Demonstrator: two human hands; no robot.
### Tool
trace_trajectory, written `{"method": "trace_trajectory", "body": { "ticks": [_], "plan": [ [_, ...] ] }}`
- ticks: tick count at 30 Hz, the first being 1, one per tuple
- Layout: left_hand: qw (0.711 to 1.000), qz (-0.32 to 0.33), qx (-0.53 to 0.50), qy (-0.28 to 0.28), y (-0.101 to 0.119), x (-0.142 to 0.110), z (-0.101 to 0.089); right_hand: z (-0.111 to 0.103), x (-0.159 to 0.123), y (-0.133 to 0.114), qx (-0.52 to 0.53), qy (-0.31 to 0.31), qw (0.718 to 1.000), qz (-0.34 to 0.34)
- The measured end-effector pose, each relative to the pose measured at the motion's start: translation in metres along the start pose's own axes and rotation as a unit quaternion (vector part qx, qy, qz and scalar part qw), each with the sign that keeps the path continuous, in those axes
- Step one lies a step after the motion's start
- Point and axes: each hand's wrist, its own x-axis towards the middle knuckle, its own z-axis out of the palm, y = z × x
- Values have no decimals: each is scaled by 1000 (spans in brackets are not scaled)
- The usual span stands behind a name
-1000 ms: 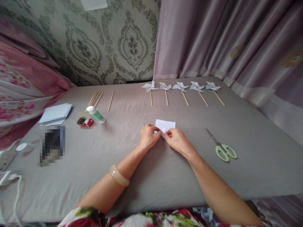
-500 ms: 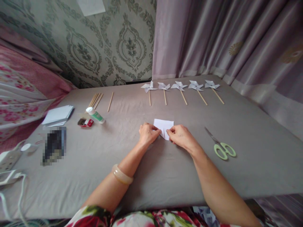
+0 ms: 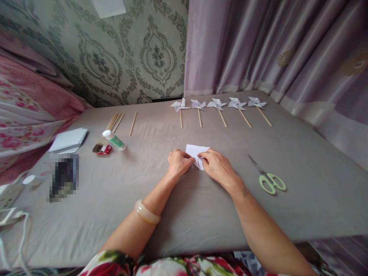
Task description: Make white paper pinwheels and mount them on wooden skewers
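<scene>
A small white sheet of paper (image 3: 196,149) lies at the middle of the table, with a slit or fold running in from its near edge. My left hand (image 3: 179,161) pinches its left near side between thumb and fingers. From the other side my right hand (image 3: 216,165) has its fingers closed on the paper near that slit, covering the right part of the sheet. To the right of my hands rest scissors (image 3: 267,178) with pale green handles. A row of several paper pinwheels (image 3: 217,104) on wooden sticks lies farther back.
Left of centre are a glue bottle (image 3: 114,140), a small red box (image 3: 102,149), several wooden sticks (image 3: 116,122) and a stack of paper (image 3: 69,140). A power strip (image 3: 10,195) with white cables sits at the left edge. Curtains (image 3: 244,46) hang behind the table (image 3: 161,230).
My right hand has shifted left over the paper, its fingertips now closer to my left thumb. My left hand stays on the paper.
</scene>
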Motion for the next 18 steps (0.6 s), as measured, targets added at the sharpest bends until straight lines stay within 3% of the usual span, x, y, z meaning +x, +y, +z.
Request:
{"method": "trace_trajectory", "body": {
  "ticks": [18],
  "plan": [
    [1000, 6, 10, -17, 5, -3, -6, 1, -3, -10, -82, -4, 996, -18]
  ]
}}
